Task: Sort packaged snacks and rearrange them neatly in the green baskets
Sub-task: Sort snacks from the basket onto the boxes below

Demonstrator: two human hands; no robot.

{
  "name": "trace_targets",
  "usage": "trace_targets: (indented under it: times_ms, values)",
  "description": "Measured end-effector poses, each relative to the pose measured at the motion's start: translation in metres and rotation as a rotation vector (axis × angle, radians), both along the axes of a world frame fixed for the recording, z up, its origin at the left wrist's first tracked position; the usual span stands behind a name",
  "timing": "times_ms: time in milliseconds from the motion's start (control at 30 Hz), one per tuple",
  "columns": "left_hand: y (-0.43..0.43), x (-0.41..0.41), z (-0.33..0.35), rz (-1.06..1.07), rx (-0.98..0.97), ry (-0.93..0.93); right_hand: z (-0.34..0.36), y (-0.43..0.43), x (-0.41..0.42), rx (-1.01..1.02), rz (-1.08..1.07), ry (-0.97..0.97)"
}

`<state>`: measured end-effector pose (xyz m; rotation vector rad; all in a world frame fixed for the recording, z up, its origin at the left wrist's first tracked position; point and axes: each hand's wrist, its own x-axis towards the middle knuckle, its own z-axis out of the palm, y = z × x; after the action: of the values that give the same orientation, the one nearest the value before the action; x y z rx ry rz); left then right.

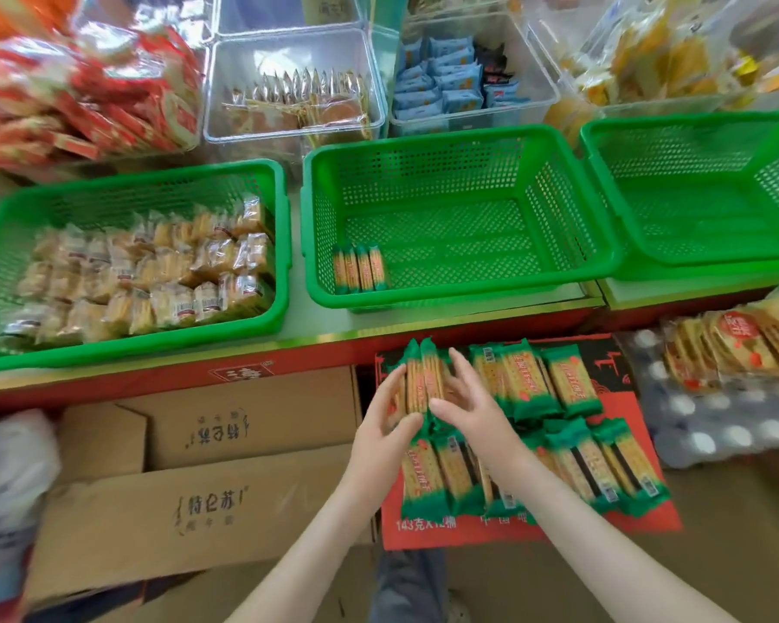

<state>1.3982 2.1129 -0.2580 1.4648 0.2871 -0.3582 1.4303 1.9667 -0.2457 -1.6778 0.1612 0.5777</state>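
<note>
Head view: we hold a bundle of green cracker packets [423, 377] upright between both hands, over the red carton [423, 535]. Left hand [385, 427] fingers curl along its left side, thumb in front. Right hand [466, 409] fingers wrap its right side. 4 matching packets [360, 267] stand in the front-left corner of the middle green basket [423, 304].

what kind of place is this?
Probably a small snack shop, mid-restock: green baskets on a display counter, clear bins of wrapped snacks behind, cardboard cartons below. The left hand and right hand grip cracker packs.
</note>
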Motion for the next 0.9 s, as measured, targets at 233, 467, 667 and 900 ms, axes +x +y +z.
trace_targets:
  times_ms: [233,467,667,900]
  values:
    - [0.005,0.046,0.06,-0.196,0.041,-0.146,0.059,-0.001,0.044,0.289,-0.076,0.033]
    - [0.046,0.12,0.065,-0.163,0.809,-0.383,0.07,0.014,0.133,0.208,-0.116,-0.068]
    - [0.082,0.171,0.026,-0.385,1.434,-0.359,0.03,0.042,0.228,-0.16,0.079,0.016]
    - [0.087,0.181,-0.009,-0.441,1.39,-0.414,-0.018,0.058,0.247,-0.504,0.472,0.173]
